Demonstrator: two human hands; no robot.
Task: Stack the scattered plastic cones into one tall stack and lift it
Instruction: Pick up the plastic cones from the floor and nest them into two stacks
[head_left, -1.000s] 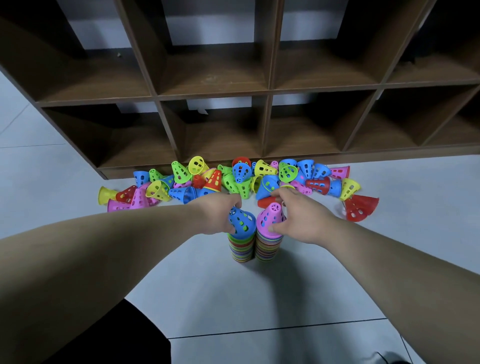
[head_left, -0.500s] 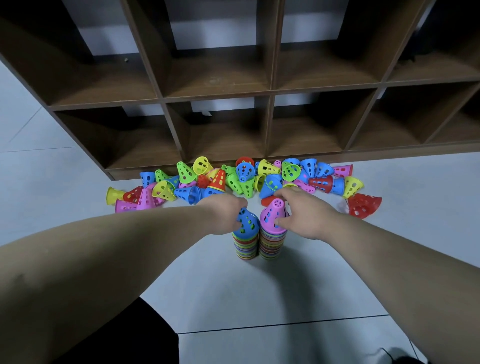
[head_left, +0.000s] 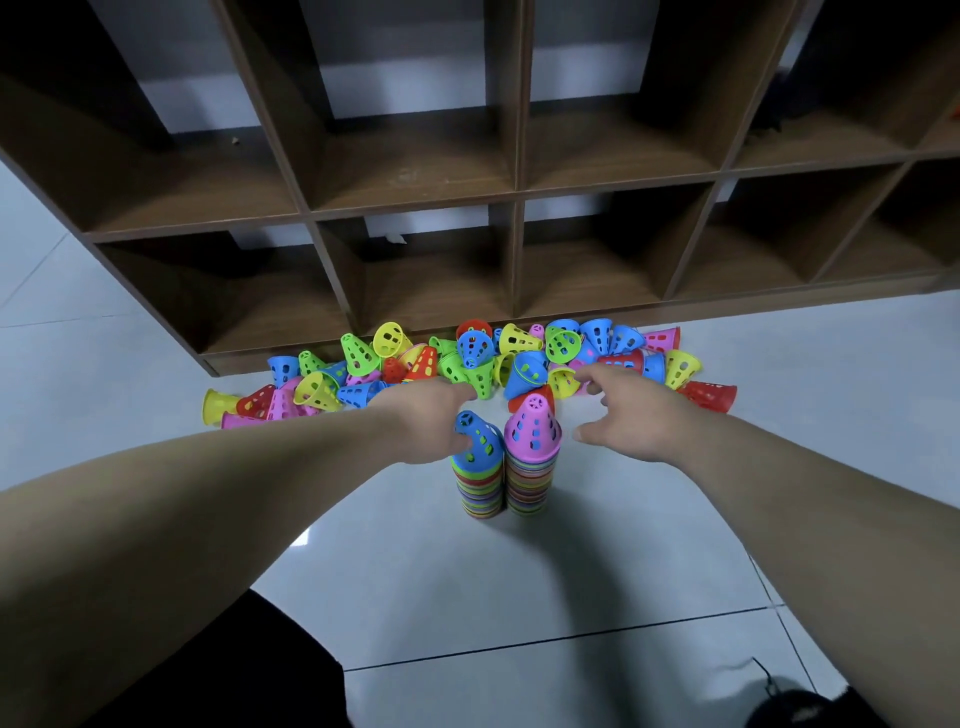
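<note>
**Arms.** Both my forearms reach forward and down, converging over the floor.

**Left hand**. The palm faces down with the fingers loosely extended and close together, holding nothing. Its thumb side rests against the blue cone, which caps the left stack just right of the hand. The fingertips lie at a green cone directly ahead. I cannot tell whether they touch it.

**Right hand**. The palm faces down with the fingers spread wide and the thumb pointing left. It grips nothing and hovers. The pink cone caps the right stack and stands just left of the thumb, apart from it.

**Stacks.** Both stand upright on the floor between my hands, side by side and touching.

**Loose cones**. They lie in a heap just beyond my fingertips, along the foot of the shelf. The right hand's fingers hang above the heap's near edge.
</note>
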